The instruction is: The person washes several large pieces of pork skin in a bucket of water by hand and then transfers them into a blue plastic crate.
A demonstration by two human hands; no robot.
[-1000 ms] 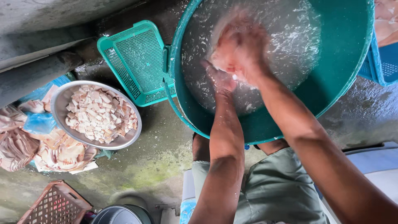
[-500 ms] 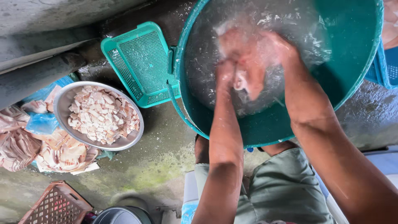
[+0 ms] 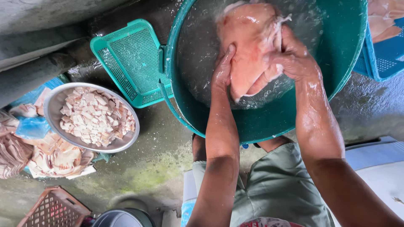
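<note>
The big pink piece of raw meat (image 3: 248, 42) sits in the water of the green tub (image 3: 273, 122), up near the top of the view, and both hands press on it. It looks wet and partly rinsed, so the washing seems to be well under way but not done.

Far left, flat pale meat pieces (image 3: 50, 157) lie piled on the wet floor (image 3: 160, 143). Next to them a round metal bowl (image 3: 52, 113) is full of small cut pale chunks (image 3: 94, 117), so that cutting looks finished. Below sits a brown crate (image 3: 50, 208). A green basket (image 3: 130, 59) leans right against the tub's left edge and holds nothing.

The left hand (image 3: 223, 69) lies flat and open on the meat's left side. The right hand (image 3: 290, 56) curls over the right side, gripping it. A blue basket (image 3: 385, 54) with more meat (image 3: 385, 19) touches the tub on the right.

The tub is wide, so the hands have room, but baskets crowd both sides
</note>
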